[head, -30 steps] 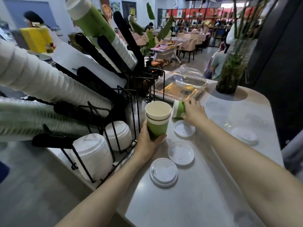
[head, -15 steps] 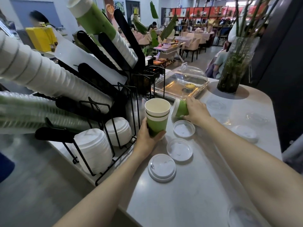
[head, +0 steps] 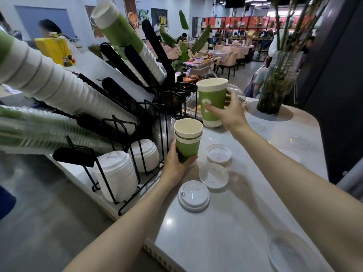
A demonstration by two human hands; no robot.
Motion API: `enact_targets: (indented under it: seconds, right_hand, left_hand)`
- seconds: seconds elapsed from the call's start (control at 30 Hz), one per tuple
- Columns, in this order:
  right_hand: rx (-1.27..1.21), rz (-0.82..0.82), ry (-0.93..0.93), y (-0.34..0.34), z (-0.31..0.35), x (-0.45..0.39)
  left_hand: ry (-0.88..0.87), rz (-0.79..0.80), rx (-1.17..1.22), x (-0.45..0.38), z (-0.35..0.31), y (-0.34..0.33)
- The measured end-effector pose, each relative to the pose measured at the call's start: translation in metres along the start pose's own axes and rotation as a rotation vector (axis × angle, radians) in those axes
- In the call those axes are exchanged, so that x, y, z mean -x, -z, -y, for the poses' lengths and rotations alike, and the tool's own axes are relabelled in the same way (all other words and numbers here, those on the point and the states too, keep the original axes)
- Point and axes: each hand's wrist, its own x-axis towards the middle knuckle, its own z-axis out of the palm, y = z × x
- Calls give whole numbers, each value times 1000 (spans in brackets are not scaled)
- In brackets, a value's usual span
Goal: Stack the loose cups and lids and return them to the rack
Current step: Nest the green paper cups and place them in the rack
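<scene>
Head view: the right hand [head: 229, 112] has its fingers curled round the loose cup [head: 211, 101], held clear of the tabletop [head: 225, 228] just behind and above the cup stack [head: 188, 139], which the left hand [head: 174, 163] grips at its base. The loose cup stands upright, long axis near vertical, mouth up, tilted slightly left; the stack likewise. Risk, as judged: a skewed or off-centre descent could catch the stack's rim and jam or tip it, and a sweeping forearm could knock the lids [head: 213, 175] lying just beside.
</scene>
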Motion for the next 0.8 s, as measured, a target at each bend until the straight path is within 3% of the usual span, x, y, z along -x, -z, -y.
enact_targets:
  seconds: [0.13,0.27,0.8]
  right_hand:
    - [-163,-8,54,-4,27,7]
    - [-255,103,41,-8,37,13]
    - [-88,384,-23,-32,6,41]
  left_hand:
    - [0,-6,-1,0,0,0]
    - [-3,-1,-2,1,1,-1]
    - [-55,-13,15,2,0,0]
